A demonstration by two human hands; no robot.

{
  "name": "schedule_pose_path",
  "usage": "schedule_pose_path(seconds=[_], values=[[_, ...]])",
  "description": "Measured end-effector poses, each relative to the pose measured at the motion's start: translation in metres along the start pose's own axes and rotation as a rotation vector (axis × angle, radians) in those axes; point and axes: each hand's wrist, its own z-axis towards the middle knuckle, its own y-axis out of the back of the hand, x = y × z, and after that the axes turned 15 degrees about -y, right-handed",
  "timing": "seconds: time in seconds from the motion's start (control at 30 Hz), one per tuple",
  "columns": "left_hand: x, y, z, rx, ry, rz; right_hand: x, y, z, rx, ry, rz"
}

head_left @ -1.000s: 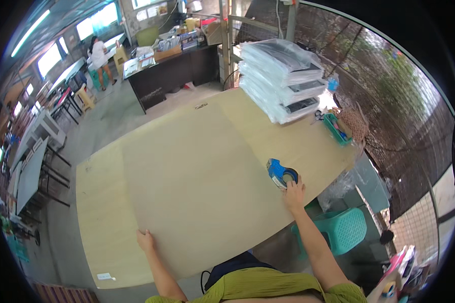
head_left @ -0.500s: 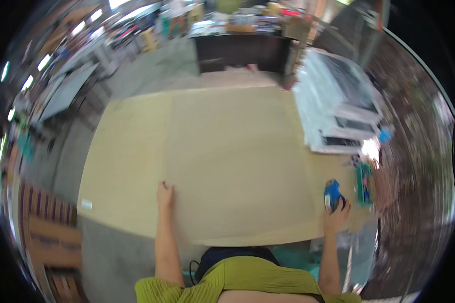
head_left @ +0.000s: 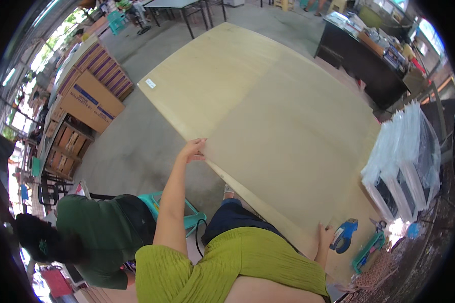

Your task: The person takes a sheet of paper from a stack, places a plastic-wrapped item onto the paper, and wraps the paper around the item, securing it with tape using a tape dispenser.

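now at the near edge: a person in an olive-green top (head_left: 268, 247) leans over a thin greyish sheet (head_left: 293, 136) that lies across most of a pale yellow table (head_left: 227, 55).
left hand (head_left: 192, 150): half closed at the sheet's near left corner, thumb and fingers bent; whether it pinches the edge, one cannot tell.
right hand (head_left: 326, 236): partly curled by the sheet's near right corner, just beside a blue tape dispenser (head_left: 346, 233); its hold, if any, cannot be made out.
step in hand: apparently the handling of the sheet along its near edge, both arms spread wide.
next move: seems to call for a light, even hold at both corners, so the thin sheet does not crease.
table's right end: plastic-wrapped frames (head_left: 403, 161) in a stack, scissors (head_left: 378, 223) and a green basket (head_left: 369, 251) near the dispenser.
table's far left corner: a small white label (head_left: 150, 83).
room: concrete floor (head_left: 121, 156), cardboard boxes (head_left: 88, 103) at left, a dark desk (head_left: 356, 63) beyond; a co-worker in dark green (head_left: 98, 232) bends close by, near a teal stool (head_left: 193, 220).
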Motion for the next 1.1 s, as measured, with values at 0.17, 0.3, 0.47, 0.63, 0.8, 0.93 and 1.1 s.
schedule_pose_path(seconds=[0.17,0.3,0.47,0.63,0.8,0.93,1.1], values=[[0.029,-0.009,-0.001,-0.172,-0.068,-0.001,-0.005,-0.007,-0.001,0.072,0.089,0.081],[0.031,-0.005,0.002,-0.162,-0.112,-0.019,-0.035,-0.033,0.013,0.06,0.141,0.281],[0.028,-0.005,0.013,-0.093,-0.127,0.015,-0.061,-0.045,0.028,0.144,0.051,0.487],[0.042,-0.004,0.012,-0.187,-0.286,0.3,-0.027,-0.032,-0.009,0.225,-0.03,0.616],[0.029,-0.015,0.015,-0.244,-0.345,0.155,0.0,-0.014,-0.037,0.24,-0.097,0.614],[0.038,0.003,0.036,-0.24,-0.406,0.35,0.01,-0.017,-0.046,0.237,-0.079,0.597],[0.018,-0.008,0.067,-0.15,-0.436,0.636,0.005,-0.024,-0.046,0.188,-0.058,0.585]])
